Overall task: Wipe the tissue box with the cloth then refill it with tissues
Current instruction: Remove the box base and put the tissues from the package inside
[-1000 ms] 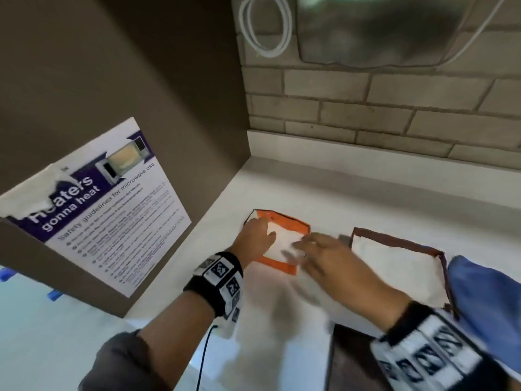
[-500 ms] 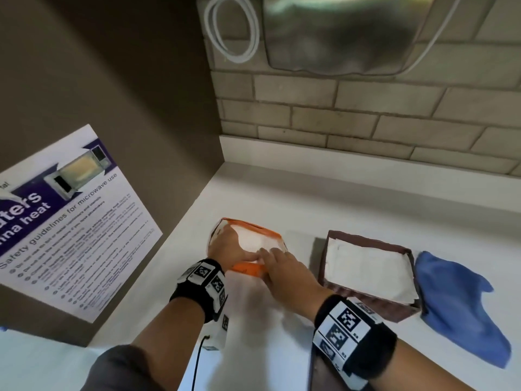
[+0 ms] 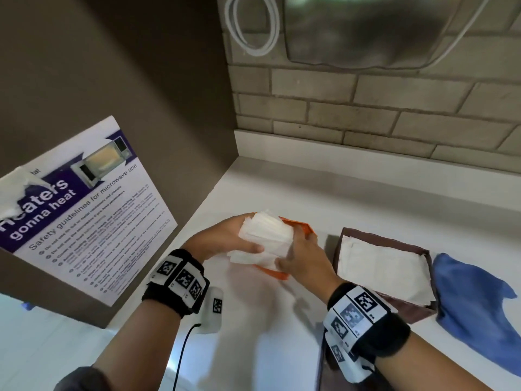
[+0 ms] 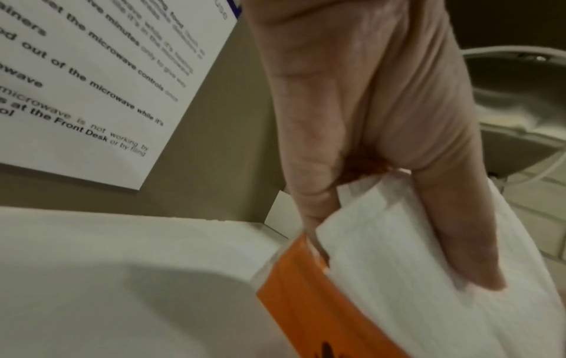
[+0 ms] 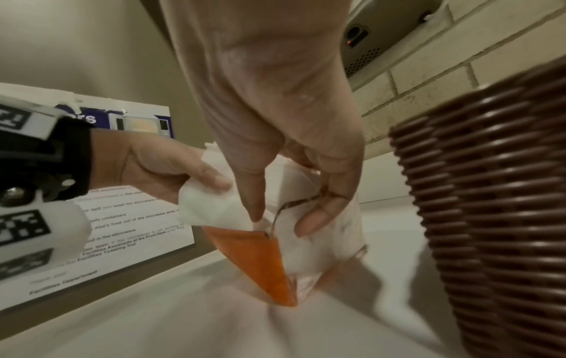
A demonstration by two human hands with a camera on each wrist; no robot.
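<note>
On the white counter (image 3: 253,334) my left hand (image 3: 248,234) grips a thick stack of white tissues (image 3: 266,235), raised partly out of an orange packet (image 3: 303,227). My right hand (image 3: 291,246) pinches the packet's open edge on its right side. In the left wrist view the thumb presses on the tissues (image 4: 413,266) above the orange packet (image 4: 306,302). The right wrist view has my right hand (image 5: 283,220) pinching the clear film of the packet (image 5: 260,261). The brown woven tissue box (image 3: 408,311) stands to the right with tissues (image 3: 380,269) in it. A blue cloth (image 3: 473,306) lies crumpled beside it.
A brown side panel with a microwave safety poster (image 3: 84,210) walls off the left. A brick wall (image 3: 366,108) runs along the back, with a metal dispenser (image 3: 366,29) and a coiled white cable (image 3: 253,26) above. The woven box (image 5: 490,193) is close by my right wrist.
Both hands were on the packet lying flat. Now my left hand has lifted the tissue stack up out of it, and my right hand holds the packet's edge.
</note>
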